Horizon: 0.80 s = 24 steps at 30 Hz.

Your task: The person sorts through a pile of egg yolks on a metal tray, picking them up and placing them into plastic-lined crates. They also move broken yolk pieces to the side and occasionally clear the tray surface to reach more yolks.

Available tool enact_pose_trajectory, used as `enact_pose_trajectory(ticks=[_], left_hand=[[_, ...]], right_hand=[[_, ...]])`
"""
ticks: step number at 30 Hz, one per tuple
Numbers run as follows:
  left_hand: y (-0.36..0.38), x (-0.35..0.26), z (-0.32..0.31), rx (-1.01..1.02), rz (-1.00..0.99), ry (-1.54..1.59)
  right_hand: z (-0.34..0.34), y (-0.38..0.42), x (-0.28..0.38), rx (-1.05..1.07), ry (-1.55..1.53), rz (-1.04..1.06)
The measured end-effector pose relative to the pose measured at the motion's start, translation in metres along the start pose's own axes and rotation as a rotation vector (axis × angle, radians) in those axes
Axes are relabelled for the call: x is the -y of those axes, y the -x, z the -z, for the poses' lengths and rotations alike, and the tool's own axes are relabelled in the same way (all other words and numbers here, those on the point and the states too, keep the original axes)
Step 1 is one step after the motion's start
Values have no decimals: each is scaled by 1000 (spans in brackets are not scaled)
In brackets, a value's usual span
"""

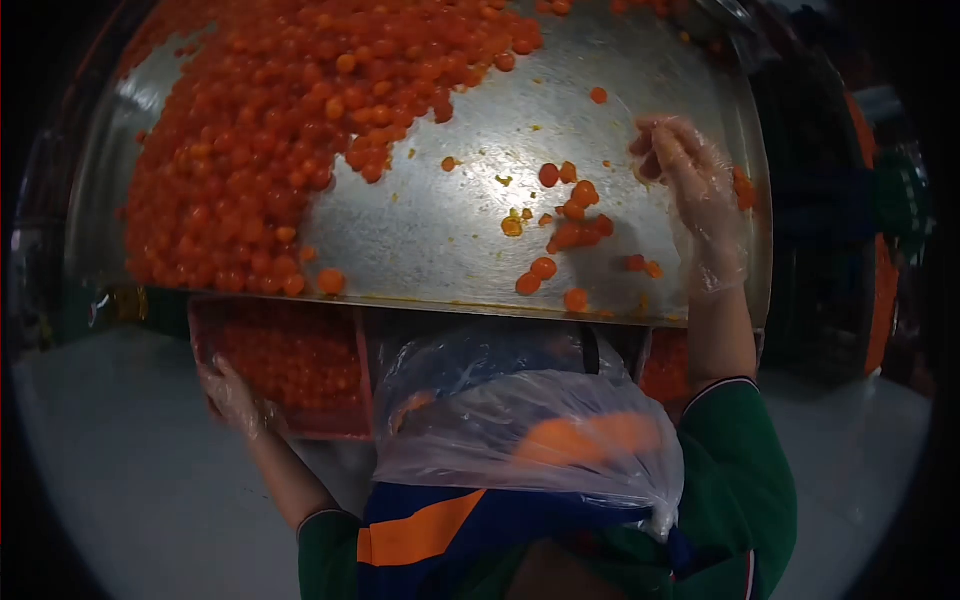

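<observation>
Head view: a right hand (pixel 708 190) in clear plastic, fingers curled, hangs over a shiny metal tray (pixel 400 235) bearing small, glossy orange-red balls (pixel 240 170), heaped at left and scattered near it, while the similarly gloved left hand (pixel 235 398) rests against a red plastic crate (pixel 366 370) of more; whether either grips anything cannot be told. Hand-sorting appears under way, the next move calling for a gentle pinch. No brand, label or writing is legible.
</observation>
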<state>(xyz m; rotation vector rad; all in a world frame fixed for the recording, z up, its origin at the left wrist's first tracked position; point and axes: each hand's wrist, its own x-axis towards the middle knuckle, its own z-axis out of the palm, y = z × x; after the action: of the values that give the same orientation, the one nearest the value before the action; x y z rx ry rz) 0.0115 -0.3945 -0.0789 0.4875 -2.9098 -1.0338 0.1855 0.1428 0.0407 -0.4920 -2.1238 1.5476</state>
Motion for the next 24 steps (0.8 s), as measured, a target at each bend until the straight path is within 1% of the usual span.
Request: enact_pose_trajectory(ticks=[1,2,3,4,5,7,8,9,10,11,12,13,14,15,16,17,19,20,21,22,23,24], left_hand=[[9,-38,3,-44,-128,5],[23,-72,5,-93,-247,14],[40,-106,3,-77,-254,16],[56,-141,-3,170,-414,28],[70,-169,-15,415,-577,36],[93,-193,-70,670,-1108,-19],[123,-220,-85,752,-1285,-224],[148,-239,-102,847,-1388,-256],[166,-253,-116,944,-1489,-289],[174,-256,-135,1014,-1527,-359],[178,-255,-152,1084,-1561,-432],[180,-255,-160,1092,-1579,-440],[182,-257,-167,1110,-1546,-471],[184,-259,-172,1128,-1513,-504],[186,-259,-175,1136,-1529,-512],[188,-259,-178,1112,-1531,-578],[190,-263,-177,1087,-1541,-649],[189,-269,-172,1090,-1554,-578],[189,-273,-169,1089,-1567,-509],[189,-277,-172,1087,-1578,-514],[187,-282,-178,983,-1485,-380],[187,-288,-184,879,-1385,-250]], right_hand=[[11,9,-7,42,145,-91],[16,18,-15,21,222,-114],[16,28,-17,42,292,-120],[12,35,-19,66,360,-123],[7,38,-31,184,545,12],[-26,57,-32,299,933,107],[-41,57,-29,434,987,2],[-50,56,-27,570,1036,-106],[-53,55,-43,610,1035,-121],[-45,54,-42,589,1031,-135],[-36,53,-36,530,946,-115],[-26,53,-30,472,863,-93],[-12,55,-26,335,769,-175],[5,57,-27,215,704,-203],[22,60,-29,98,638,-231],[35,65,-30,83,571,-255],[28,79,-32,101,589,-282],[21,85,-33,131,611,-304],[10,90,-43,174,830,-103],[-2,90,-35,270,896,-212],[-14,88,-27,368,958,-323],[-22,89,-25,422,882,-360]])
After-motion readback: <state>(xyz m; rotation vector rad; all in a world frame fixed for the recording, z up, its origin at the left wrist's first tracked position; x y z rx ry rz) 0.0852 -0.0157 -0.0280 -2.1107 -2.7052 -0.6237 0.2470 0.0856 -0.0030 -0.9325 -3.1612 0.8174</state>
